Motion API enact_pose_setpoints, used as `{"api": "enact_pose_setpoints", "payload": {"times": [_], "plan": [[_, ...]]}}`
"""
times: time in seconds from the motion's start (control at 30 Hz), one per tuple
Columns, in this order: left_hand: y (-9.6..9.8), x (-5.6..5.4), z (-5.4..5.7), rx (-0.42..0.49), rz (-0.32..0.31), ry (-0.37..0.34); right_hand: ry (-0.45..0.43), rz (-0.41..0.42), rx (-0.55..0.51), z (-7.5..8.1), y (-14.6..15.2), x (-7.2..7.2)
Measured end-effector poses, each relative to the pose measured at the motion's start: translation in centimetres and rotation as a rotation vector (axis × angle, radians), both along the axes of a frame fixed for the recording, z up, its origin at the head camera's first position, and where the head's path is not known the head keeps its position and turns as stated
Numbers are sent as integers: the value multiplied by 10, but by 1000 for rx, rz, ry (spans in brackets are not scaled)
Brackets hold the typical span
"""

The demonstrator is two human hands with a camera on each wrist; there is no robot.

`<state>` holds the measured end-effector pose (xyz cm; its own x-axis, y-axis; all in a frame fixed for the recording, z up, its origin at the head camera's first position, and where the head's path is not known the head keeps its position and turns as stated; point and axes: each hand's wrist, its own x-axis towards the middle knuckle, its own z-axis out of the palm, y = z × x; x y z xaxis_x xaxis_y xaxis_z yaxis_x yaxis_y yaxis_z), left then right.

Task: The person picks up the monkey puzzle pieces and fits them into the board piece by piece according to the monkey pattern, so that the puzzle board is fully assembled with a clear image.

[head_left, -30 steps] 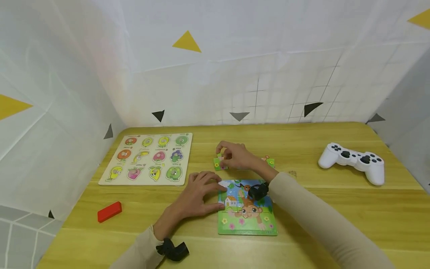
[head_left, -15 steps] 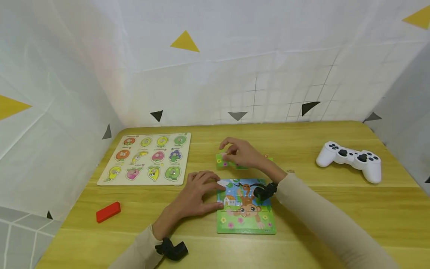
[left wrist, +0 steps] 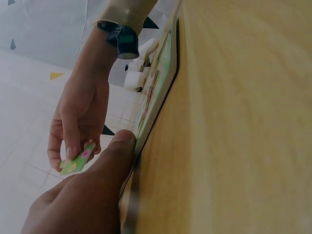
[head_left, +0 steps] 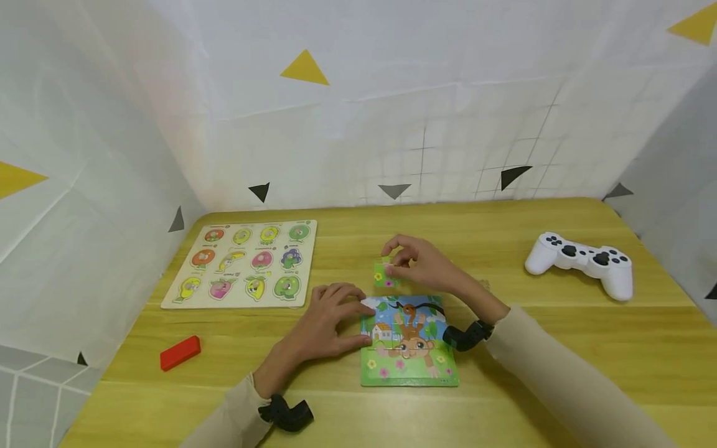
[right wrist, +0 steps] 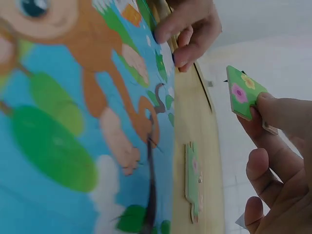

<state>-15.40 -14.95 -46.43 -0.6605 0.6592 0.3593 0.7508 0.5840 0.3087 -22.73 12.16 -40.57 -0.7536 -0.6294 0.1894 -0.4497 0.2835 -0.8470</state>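
Head view: I logged the right hand pinching a green puzzle piece just beyond the far edge of the monkey puzzle board, while the left hand lay flat with relaxed fingers on the board's left edge. Left wrist view: the left thumb pressed the board rim, the piece hanging off the table in the other hand's fingertips. Right wrist view: the piece was tilted; I judged it should be levelled and aligned before lowering, board held steady.
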Motion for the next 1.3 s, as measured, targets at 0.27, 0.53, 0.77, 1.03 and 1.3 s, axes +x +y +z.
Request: {"api": "enact_pose_setpoints", "payload": {"times": [0.27,0.53,0.77,1.03,1.3], "plan": [[0,1,1,0,12,-2,-35,22,9,-3,8,25],[1,3,0,-5,17,-12,-94,29,28,-7,12,45],[1,2,-1,-21,22,-20,-67,76,30,-9,10,55],[0,0,-3,-16,22,-21,-96,154,50,-12,2,63],[0,0,-2,-10,22,-21,-161,242,69,-14,-10,77]]}}
